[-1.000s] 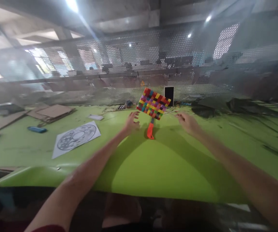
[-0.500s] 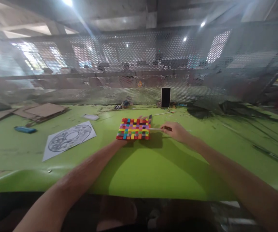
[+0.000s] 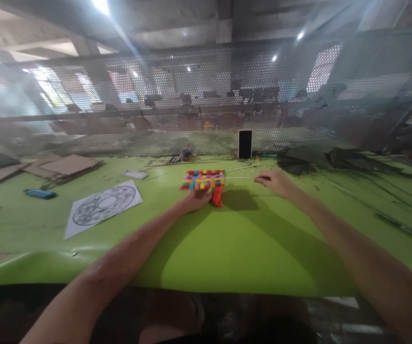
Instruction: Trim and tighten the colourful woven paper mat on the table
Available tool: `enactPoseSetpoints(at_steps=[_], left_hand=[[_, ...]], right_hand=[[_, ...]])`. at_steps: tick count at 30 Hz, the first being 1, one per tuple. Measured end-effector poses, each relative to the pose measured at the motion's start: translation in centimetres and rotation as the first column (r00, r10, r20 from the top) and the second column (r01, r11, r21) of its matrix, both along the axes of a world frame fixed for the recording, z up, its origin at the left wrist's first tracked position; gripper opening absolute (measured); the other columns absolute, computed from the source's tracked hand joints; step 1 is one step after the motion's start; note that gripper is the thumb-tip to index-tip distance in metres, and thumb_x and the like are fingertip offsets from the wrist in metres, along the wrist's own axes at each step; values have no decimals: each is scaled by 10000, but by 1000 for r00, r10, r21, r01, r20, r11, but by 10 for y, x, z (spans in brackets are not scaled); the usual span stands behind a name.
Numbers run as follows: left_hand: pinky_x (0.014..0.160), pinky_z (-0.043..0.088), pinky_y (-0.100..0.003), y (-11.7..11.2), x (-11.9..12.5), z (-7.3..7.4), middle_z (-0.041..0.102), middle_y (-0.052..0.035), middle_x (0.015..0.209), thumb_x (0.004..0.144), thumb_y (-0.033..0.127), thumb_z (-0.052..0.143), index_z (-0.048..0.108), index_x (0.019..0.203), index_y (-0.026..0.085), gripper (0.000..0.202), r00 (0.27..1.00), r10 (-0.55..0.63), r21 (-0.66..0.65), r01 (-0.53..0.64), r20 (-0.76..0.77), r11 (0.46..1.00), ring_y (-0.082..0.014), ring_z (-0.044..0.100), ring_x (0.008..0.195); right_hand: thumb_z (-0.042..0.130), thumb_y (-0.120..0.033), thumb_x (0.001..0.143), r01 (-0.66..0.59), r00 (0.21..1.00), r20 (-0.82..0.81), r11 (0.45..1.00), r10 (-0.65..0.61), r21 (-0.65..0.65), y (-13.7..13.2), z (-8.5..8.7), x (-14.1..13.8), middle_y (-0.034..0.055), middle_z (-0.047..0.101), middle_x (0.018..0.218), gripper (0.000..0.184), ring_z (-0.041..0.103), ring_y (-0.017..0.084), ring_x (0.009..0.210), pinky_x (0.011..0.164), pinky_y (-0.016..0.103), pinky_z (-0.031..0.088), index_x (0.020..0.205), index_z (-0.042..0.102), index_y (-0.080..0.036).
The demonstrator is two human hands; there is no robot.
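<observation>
A woven piece [image 3: 203,179] of many-coloured strips is held a little above the green table, tilted so that its upper face shows at a slant. My left hand [image 3: 198,200] grips it from beneath, with most of the fingers hidden under the weave. From its near right corner hangs a bright orange-red loop [image 3: 218,196]. A thin pale strip [image 3: 239,177] runs from the right edge of the weave towards my right hand [image 3: 273,182], whose fingers are pinched at its far end. Something dark shows at those fingertips, too small to name.
The green table [image 3: 199,253] carries a paper with a printed ring [image 3: 104,203], a blue tool [image 3: 40,193] and cardboard sheets [image 3: 68,165] on the left. A dark-screened device [image 3: 245,144] stands at the back by a perforated screen [image 3: 206,105]. Dark leafy material [image 3: 309,160] lies at right.
The weave has risen and tipped flatter to my view, and the orange-red loop now shows beneath it. My right hand has moved right and slightly up, away from the weave.
</observation>
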State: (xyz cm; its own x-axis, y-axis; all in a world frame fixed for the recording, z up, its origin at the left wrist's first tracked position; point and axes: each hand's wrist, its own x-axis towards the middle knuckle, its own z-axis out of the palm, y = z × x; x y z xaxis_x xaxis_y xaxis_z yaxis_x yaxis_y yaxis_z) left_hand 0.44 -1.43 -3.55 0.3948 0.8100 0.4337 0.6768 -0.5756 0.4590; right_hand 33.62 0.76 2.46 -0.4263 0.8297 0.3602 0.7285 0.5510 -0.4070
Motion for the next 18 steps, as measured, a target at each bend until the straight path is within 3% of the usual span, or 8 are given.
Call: enactPoseSetpoints(at_steps=[3,5,9,14,18], left_hand=[[1272,150,-521,6,2,2,265,-86,1683,925,249,495,295,1605,201,711,985,-37,20,41,-166,999,-318,145,1566],[1277,132,-498,6,2,3,181,-63,1709,958,233,436,196,1634,221,717,968,-40,34,50,-249,998,-284,82,1578],[1273,165,-458,5,1,3,192,-68,1706,971,234,412,177,1635,216,705,958,-29,48,45,-286,998,-265,98,1577],[1224,256,-508,11,0,-4,419,-155,1592,983,255,359,428,1523,154,553,923,28,3,-30,-383,1000,-327,350,1483],[1225,254,-497,14,-1,-7,372,-169,1616,991,291,349,456,1488,128,534,918,35,9,-34,-396,999,-328,299,1507]], right_hand=[[520,-604,938,29,991,-131,999,-33,-34,-3,0,-3,43,621,635,511,452,141,518,532,290,315,962,782,-166],[508,-654,927,43,974,-217,997,-57,-65,-7,1,-6,28,578,610,564,436,138,516,517,285,306,989,777,-162],[540,-600,927,37,966,-251,997,-54,-72,-13,8,-12,46,602,658,496,432,141,553,536,294,299,960,772,-163],[571,-338,921,17,999,36,981,-10,-193,-16,11,-18,49,660,682,293,398,123,542,561,299,270,887,782,-137],[557,-341,932,31,997,69,977,-17,-210,-18,7,-22,50,673,701,314,409,121,541,573,295,278,930,778,-118]])
